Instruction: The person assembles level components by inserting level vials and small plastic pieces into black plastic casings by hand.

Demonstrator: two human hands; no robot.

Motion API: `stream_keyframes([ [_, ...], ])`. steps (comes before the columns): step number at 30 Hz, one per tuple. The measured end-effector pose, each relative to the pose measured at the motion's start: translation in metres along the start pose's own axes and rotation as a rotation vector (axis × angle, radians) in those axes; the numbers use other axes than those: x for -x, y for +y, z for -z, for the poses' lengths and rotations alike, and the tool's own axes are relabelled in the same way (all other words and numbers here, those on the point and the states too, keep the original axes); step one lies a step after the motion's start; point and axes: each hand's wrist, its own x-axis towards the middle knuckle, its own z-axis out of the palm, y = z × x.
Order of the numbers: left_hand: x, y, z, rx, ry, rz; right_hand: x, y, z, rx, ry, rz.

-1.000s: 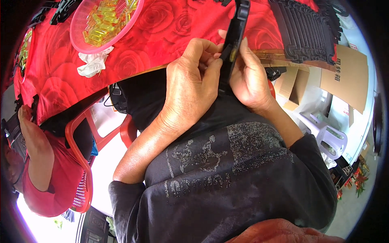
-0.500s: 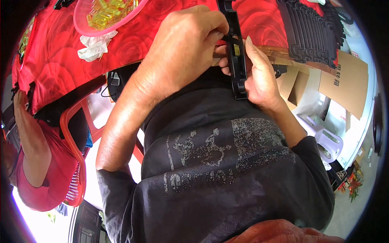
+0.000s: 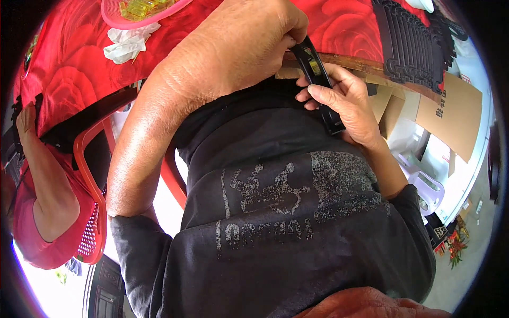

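Note:
A black spirit level [image 3: 320,78] with a yellow-green vial [image 3: 315,67] in its window is held slantwise over the table's near edge, in front of my body. My left hand [image 3: 265,40] is closed at its far end; its fingertips are partly hidden behind the back of the hand. Lower down, my right hand [image 3: 350,103] grips the near half, thumb on top and fingers curled beneath.
On the red rose-patterned cloth [image 3: 69,74] stand a pink basket [image 3: 139,24] of yellow vials and a crumpled white tissue [image 3: 126,45]. A row of black level bodies [image 3: 411,55] lies at the right, above a cardboard box [image 3: 450,114]. A co-worker [image 3: 47,206] sits at left on a red chair [image 3: 95,222].
The spirit level has turned and now slants more, its near end lower and further right. My left hand has moved up and right; my right hand has shifted right along with the level.

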Motion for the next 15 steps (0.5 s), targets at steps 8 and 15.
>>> stream_keyframes([
  [8, -0.005, 0.003, -0.010, -0.006, -0.086, 0.050, -0.009, -0.017, 0.006, 0.245, -0.037, -0.008],
  [15, -0.009, 0.003, -0.015, 0.088, -0.015, 0.163, -0.015, -0.014, 0.020, 0.411, -0.064, 0.097],
])
